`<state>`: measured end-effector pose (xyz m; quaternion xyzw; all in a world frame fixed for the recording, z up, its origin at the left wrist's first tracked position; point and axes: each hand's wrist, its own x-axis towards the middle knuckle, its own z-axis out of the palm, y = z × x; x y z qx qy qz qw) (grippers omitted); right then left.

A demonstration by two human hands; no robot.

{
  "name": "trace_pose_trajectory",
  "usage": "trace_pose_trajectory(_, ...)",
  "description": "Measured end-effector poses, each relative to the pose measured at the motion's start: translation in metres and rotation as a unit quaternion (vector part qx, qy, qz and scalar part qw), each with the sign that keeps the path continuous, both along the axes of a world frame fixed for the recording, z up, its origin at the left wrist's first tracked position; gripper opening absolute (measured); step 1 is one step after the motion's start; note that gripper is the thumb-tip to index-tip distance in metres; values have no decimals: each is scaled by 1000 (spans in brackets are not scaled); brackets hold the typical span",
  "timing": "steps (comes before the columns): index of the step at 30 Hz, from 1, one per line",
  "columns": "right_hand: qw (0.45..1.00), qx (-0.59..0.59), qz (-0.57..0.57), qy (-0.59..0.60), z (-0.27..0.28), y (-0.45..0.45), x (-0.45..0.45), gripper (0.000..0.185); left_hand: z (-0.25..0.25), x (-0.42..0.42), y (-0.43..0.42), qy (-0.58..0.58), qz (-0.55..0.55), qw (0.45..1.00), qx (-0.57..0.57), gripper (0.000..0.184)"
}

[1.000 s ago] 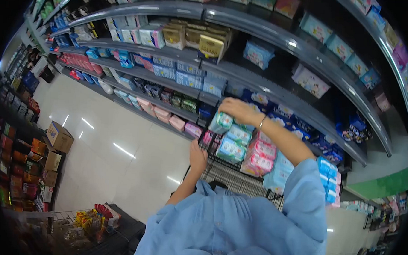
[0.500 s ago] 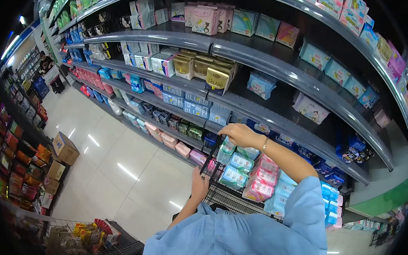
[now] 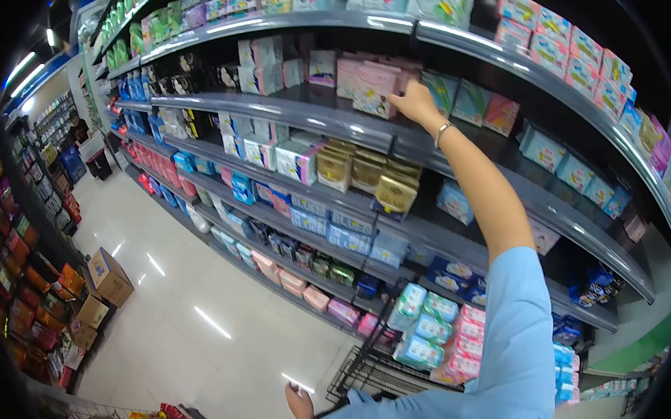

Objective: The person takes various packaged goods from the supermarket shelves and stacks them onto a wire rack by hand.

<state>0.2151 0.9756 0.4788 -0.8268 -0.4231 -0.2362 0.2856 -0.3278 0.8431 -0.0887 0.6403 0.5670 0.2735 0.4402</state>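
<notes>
My right hand [image 3: 418, 106] is stretched out to the upper middle shelf, at the right edge of a pink package [image 3: 376, 86]. Its thumb lies against the front of the package and the fingers are apart from the thumb, their tips partly hidden. Teal packages [image 3: 439, 92] stand just right of the hand. My left hand [image 3: 299, 403] hangs low over the floor, left of a black wire cart [image 3: 368, 374]. Its fingers are curled, and a small whitish spot shows at them that I cannot make out. Green-and-white packs [image 3: 423, 352] and pink packs [image 3: 465, 345] are stacked at the cart.
Long grey shelves [image 3: 280, 115] full of packages curve across the view. Gold packs [image 3: 395, 194] stand on the shelf below my right hand. Cardboard boxes [image 3: 109, 277] sit on the tiled floor [image 3: 194, 293] at left. Another person [image 3: 79, 130] is far down the aisle.
My right hand has gone up from the cart's edge to the pink package on the shelf. My left hand has left the cart and dropped lower. The view has tilted upward.
</notes>
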Motion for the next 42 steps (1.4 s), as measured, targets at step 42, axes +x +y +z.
trace_pose_trajectory(42,779,304,-104,538,-373,-721,-533,84,139,5,-396,-152,-623,736,-217,87)
